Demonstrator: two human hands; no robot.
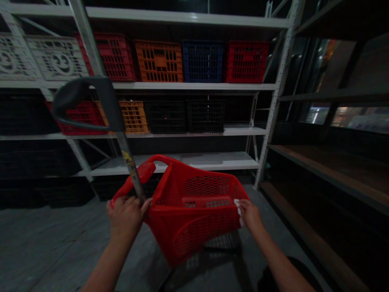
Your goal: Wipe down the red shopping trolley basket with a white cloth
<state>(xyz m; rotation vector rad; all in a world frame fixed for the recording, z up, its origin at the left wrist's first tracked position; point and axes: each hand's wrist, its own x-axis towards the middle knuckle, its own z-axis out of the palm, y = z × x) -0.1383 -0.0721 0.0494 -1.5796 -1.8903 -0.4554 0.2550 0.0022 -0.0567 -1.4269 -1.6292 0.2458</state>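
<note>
White scrap [238,209], cloth or tissue, I couldn't tell which, was pressed against the far right rim of a red plastic shopping basket [197,219] by the right hand's fingers [244,209], which were close together and bunched on it. The right hand [251,215] sat at the right of the frame, just above the lower edge of the basket's mesh side. Over on the left, the left hand's fingers [130,202] were curled shut around a scuffed metal pole [129,164], right where it met the basket's red handle [136,178]. The left hand [124,221] was low and left of centre. The pole ran up and tilted left to a black plastic loop grip [85,101], a bit blurred, in the upper left of the frame.

The basket hung tilted in the lower middle of the frame, off the floor, over a grey concrete floor [60,247] - a grey mesh patch [221,241] showed under it, but I couldn't make out what that was. Behind it stood white metal shelving [194,85] holding rows of plastic crates: a red crate [246,61], a blue crate [202,61] and an orange crate [159,61] up top, and black crates [185,116] one shelf lower. Dark wooden shelves [322,174] filled the right side.
</note>
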